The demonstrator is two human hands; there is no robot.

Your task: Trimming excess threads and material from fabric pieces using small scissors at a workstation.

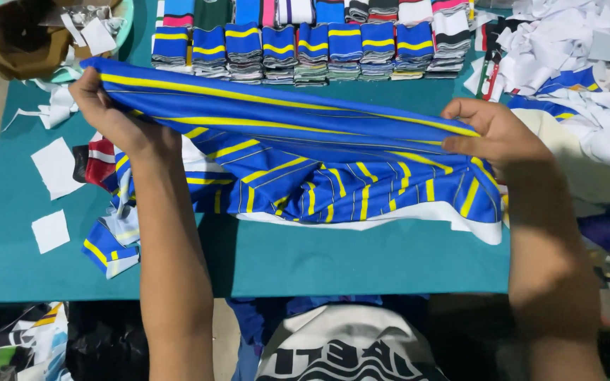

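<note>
Mid-fold: left hand (107,116) and right hand (492,134) each pinch an edge of the blue striped shirt (305,169), stretched over the green table (361,261); folded stacks (298,53) done behind, fold unfinished

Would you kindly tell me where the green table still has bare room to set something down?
The table is bare along its near edge, below the blue-and-yellow striped garment stretched between the left hand and right hand. A smaller patch lies at far left around the white paper squares. The far edge is crowded with folded stacks; the right side with white fabric scraps.
</note>
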